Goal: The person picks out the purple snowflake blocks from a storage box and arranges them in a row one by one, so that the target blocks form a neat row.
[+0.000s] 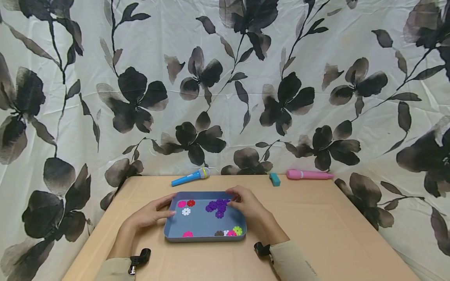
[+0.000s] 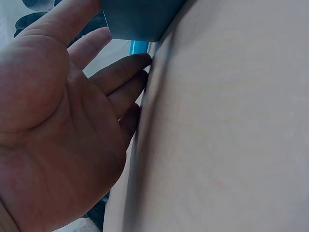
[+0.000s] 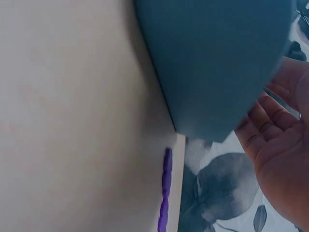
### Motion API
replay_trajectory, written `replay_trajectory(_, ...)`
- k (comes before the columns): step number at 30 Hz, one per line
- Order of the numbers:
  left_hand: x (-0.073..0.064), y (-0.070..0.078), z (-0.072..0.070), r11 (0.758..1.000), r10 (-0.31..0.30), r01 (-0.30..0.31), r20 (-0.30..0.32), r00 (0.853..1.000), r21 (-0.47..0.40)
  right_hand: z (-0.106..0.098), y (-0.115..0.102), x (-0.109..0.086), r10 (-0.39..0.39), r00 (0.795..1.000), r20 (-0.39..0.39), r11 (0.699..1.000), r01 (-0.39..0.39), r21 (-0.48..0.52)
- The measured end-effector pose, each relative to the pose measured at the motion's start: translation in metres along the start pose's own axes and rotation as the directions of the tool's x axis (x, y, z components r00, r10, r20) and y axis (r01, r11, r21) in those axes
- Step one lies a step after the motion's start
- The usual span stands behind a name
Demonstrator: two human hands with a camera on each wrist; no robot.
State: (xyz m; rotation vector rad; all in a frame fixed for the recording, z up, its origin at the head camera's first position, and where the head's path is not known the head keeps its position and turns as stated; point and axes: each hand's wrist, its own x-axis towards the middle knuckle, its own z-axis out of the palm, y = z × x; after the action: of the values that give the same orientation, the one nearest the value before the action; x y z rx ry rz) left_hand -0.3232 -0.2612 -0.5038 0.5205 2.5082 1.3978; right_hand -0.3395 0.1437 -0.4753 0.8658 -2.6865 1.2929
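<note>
A shallow blue-grey tray (image 1: 200, 223) rests on the table with small flower-shaped discs inside. Purple discs (image 1: 216, 206) are bunched towards its right back. At the back left sit a pink disc (image 1: 181, 204), a red disc (image 1: 191, 203) and a white disc (image 1: 186, 211). My left hand (image 1: 149, 214) is at the tray's left side, thumb and forefinger at its rim, the other fingers relaxed below. My right hand (image 1: 247, 203) reaches over the right back corner, thumb and forefinger apart beside the purple discs. In the right wrist view, the tray wall (image 3: 212, 63) partly hides its fingers.
Along the table's back edge lie a blue toy microphone (image 1: 190, 177), a small teal block (image 1: 274, 179) and a pink microphone-shaped toy (image 1: 309, 174). Near the tray's front wall are another pink disc (image 1: 188, 234) and a green disc (image 1: 237, 230). A floral cloth (image 1: 246, 97) hangs behind the table.
</note>
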Motion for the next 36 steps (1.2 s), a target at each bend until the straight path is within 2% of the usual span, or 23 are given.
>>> replay_trajectory(3, 0.001, -0.001, 0.000, 1.000, 0.001, -0.001, 0.001, 1.000, 0.001, 0.006, -0.001, 0.002, 0.001, 1.000, 0.031, 1.000, -0.001, -0.002)
replay_trajectory(10, 0.001, -0.001, -0.001, 1.000, 0.004, -0.004, -0.001, 1.000, -0.012, 0.017, -0.003, 0.008, -0.049, 0.996, 0.074, 0.997, 0.053, -0.054)
replay_trajectory(13, 0.001, -0.002, -0.001, 1.000, 0.005, -0.005, -0.001, 1.000, -0.003, 0.023, -0.003, 0.010, -0.042, 0.995, 0.086, 0.996, 0.048, -0.076)
replay_trajectory(18, 0.002, -0.002, -0.001, 1.000, 0.000, 0.000, -0.002, 1.000, -0.006, 0.034, -0.003, 0.013, 0.031, 0.997, 0.070, 0.980, -0.017, -0.200)
replay_trajectory(21, 0.002, -0.002, -0.001, 1.000, 0.000, 0.000, 0.001, 1.000, -0.012, 0.039, -0.006, 0.014, 0.089, 0.993, 0.073, 0.953, -0.064, -0.295)
replay_trajectory(25, 0.003, -0.002, 0.000, 1.000, 0.000, 0.000, -0.002, 1.000, -0.013, 0.042, -0.009, 0.013, 0.120, 0.990, 0.079, 0.926, -0.083, -0.370)
replay_trajectory(29, 0.003, -0.003, 0.000, 1.000, -0.001, 0.001, -0.006, 1.000, -0.003, 0.043, -0.009, 0.012, 0.113, 0.991, 0.072, 0.922, -0.077, -0.379)
replay_trajectory(36, 0.004, -0.004, 0.000, 1.000, 0.006, -0.006, -0.009, 1.000, 0.015, 0.039, -0.009, 0.010, 0.069, 0.994, 0.090, 0.934, -0.033, -0.356)
